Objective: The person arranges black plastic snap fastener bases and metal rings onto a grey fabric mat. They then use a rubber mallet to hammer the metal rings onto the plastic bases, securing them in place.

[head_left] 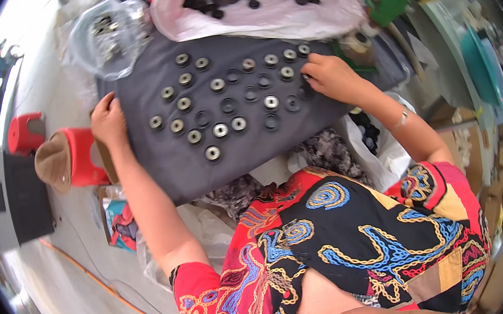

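A dark grey cloth-covered tabletop (159,167) lies before me, with several round black pieces spread over it. Many hold a shiny metal centre like a small bearing, such as the black wheel (212,153) near the front edge. Others are plain black rings (229,105) with no metal in them. At the tabletop's left edge, my left hand (109,120) is closed with its fingers curled; what is in them, if anything, is hidden. On the right side, my right hand (332,78) pinches at a black ring (305,92), its fingertips partly covering it.
Behind the tabletop sits a white sack (262,28) full of black pieces. A clear plastic-lined bowl (103,40) with metal parts is at the far left. A red stool (82,157) with a brown hat (53,162) stands left; a white bag (387,152) of black pieces is at right.
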A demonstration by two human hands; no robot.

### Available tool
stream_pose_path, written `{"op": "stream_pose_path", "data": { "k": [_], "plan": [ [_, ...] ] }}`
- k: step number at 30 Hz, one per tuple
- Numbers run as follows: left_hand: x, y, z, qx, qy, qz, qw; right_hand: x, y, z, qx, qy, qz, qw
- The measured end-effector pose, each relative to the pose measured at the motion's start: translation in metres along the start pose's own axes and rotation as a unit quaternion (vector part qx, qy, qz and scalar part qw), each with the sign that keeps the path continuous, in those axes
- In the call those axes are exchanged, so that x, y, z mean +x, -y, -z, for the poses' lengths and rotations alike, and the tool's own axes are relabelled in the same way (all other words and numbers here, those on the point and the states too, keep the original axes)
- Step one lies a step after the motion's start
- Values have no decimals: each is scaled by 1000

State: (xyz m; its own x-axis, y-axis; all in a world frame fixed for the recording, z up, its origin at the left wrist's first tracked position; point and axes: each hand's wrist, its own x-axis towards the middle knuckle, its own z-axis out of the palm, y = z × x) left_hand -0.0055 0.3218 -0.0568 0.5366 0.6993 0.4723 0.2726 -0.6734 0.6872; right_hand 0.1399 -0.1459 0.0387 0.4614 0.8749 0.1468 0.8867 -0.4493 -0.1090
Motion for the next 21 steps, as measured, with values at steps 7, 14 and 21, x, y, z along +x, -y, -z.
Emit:
{"op": "stream_pose_path", "data": {
  "k": [7,14,21],
  "plan": [
    [-1,-20,0,-4,-32,1,999,67,43,49,-19,-92,82,992],
    [-3,-26,17,15,-58,-2,998,279,146,6,125,-151,314,929],
    [-1,-40,13,28,-51,-23,998,379,165,-66,-137,38,136,980]
  ]
}}
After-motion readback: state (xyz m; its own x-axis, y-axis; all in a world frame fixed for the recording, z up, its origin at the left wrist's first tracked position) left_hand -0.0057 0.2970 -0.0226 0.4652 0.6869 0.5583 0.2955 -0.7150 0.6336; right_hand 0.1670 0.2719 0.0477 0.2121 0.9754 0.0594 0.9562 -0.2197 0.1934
